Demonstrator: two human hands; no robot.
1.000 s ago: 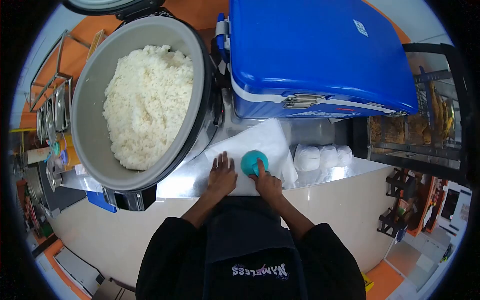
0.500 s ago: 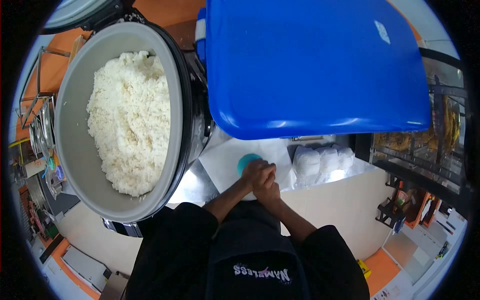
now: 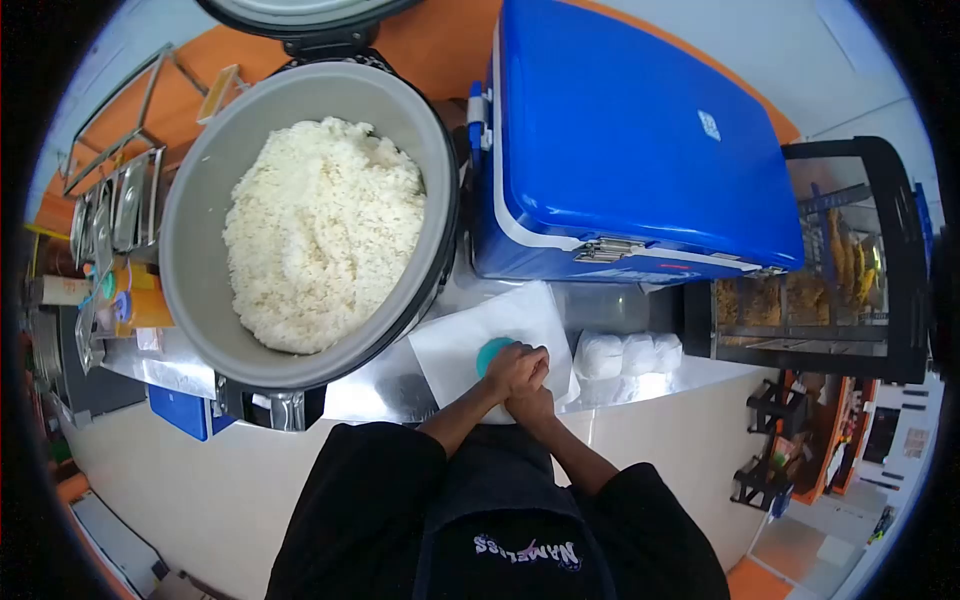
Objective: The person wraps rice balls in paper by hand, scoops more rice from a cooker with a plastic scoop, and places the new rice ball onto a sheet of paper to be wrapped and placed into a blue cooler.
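My left hand point(image 3: 515, 370) is closed at the edge of a round teal bowl-like thing point(image 3: 493, 352), partly covering it. Pressed up against it from the near side is my right hand point(image 3: 533, 403), also closed, with its fingers bunched together. Whatever the fingers grip is hidden between the two hands. Beneath them lie white paper sheets point(image 3: 458, 335) on the metal counter. To the right sit white wrapped packets point(image 3: 600, 356) in a row. A large open cooker point(image 3: 190, 260) full of cooked white rice point(image 3: 325, 235) stands on the left.
A big blue cooler box point(image 3: 640, 130) with its lid down stands behind my hands. On the right is a glass display case point(image 3: 800, 270) with fried-looking food inside. Metal lids in a rack point(image 3: 130, 205) and orange bottles point(image 3: 140, 300) stand at far left.
The view has shifted, so the cooler's front latch and more of the rice cooker and counter show. My hands stay joined beside the teal thing, almost unmoved.
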